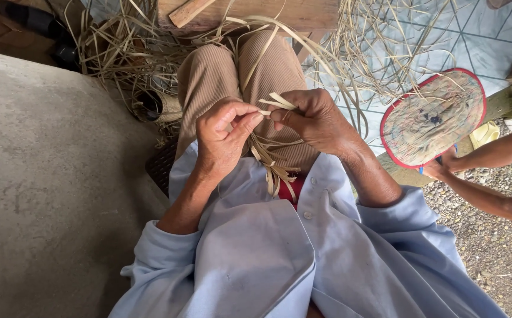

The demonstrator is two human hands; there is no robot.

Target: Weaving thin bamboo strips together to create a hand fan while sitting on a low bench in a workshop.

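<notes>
Straw-coloured strips (275,103) are what I am watching both hands work, over the lap, above the knees in ribbed tan trousers (241,73). My left hand (223,138) is curling closed, thumb and forefinger pinching the near ends of the strips. My right hand (315,121) is pinching them from the other side, fingertips nearly meeting the left's, so the two hands are pressing in toward one small spot.

Progress, as I am judging it: only a short start. A few strip ends are sticking up between the fingers; below the hands a loose bunch of tails (276,171) is hanging down onto the pale blue shirt (256,259), unworked. I cannot tell whether any crossing or knot is already made under the fingers; it is hidden. Most of the job looks ahead.

Supply is plentiful: a tangle of loose strips (379,53) is lying on the tiled floor past the knees, more by the concrete slab (50,176) along the left edge. A wooden bench (250,12) is showing at the top edge.

Another person's hand (441,168) at the right edge is holding a red-rimmed woven fan (432,118), well apart from mine.
</notes>
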